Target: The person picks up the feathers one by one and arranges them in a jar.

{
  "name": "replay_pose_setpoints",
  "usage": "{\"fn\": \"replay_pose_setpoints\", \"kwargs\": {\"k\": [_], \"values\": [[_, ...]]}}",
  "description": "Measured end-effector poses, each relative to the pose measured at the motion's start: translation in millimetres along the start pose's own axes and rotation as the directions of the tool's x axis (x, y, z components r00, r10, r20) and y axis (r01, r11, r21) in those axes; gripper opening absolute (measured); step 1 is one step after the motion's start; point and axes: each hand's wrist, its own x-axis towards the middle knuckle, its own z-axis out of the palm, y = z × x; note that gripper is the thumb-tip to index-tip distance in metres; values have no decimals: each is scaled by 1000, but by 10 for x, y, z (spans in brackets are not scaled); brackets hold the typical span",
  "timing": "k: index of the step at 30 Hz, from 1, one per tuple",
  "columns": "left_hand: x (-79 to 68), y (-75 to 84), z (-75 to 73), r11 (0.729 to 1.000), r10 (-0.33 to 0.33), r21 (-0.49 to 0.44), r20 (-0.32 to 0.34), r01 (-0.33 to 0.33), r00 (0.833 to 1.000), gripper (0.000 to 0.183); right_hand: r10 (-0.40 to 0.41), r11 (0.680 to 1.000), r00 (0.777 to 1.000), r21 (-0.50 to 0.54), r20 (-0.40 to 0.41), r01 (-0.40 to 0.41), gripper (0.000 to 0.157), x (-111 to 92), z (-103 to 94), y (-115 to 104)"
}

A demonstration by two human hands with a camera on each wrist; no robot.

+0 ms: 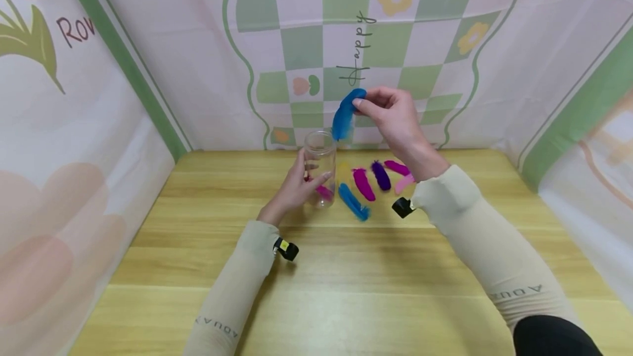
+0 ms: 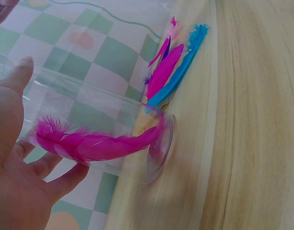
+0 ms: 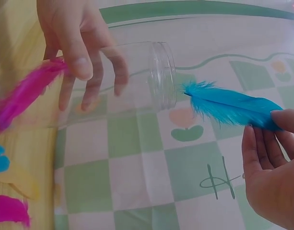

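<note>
A clear plastic jar [image 1: 320, 153] stands on the table, and my left hand [image 1: 295, 184] grips its side with fingers and thumb around it. Inside the jar lies a magenta feather [image 2: 99, 143], leaning along the wall down to the base. My right hand [image 1: 393, 117] pinches a blue feather [image 3: 233, 105] by one end between thumb and fingers. The feather's fluffy quill end points down, just above and beside the jar's open mouth [image 3: 163, 74].
Right of the jar lie several loose feathers: another blue feather [image 1: 353, 202], a magenta feather [image 1: 364, 184], a dark purple feather [image 1: 381, 175], a yellow feather [image 1: 343, 171] and a light pink feather [image 1: 404, 183]. A patterned cloth [image 1: 301, 48] hangs behind the wooden table [image 1: 316, 290].
</note>
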Motion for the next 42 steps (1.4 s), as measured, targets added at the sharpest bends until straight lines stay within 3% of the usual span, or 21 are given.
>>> {"fn": "replay_pose_setpoints", "kwargs": {"k": [13, 28, 42], "values": [[0, 10, 2, 1000, -12, 4, 1, 12, 1000, 68, -31, 999, 999, 17, -31, 32, 15, 46, 86, 31], [12, 26, -1, 1000, -15, 16, 3, 15, 1000, 69, -8, 1000, 1000, -3, 12, 8, 11, 9, 121, 135], [6, -4, -3, 1000, -5, 5, 4, 5, 1000, 65, 28, 997, 997, -69, 70, -23, 19, -72, 151, 212]]}}
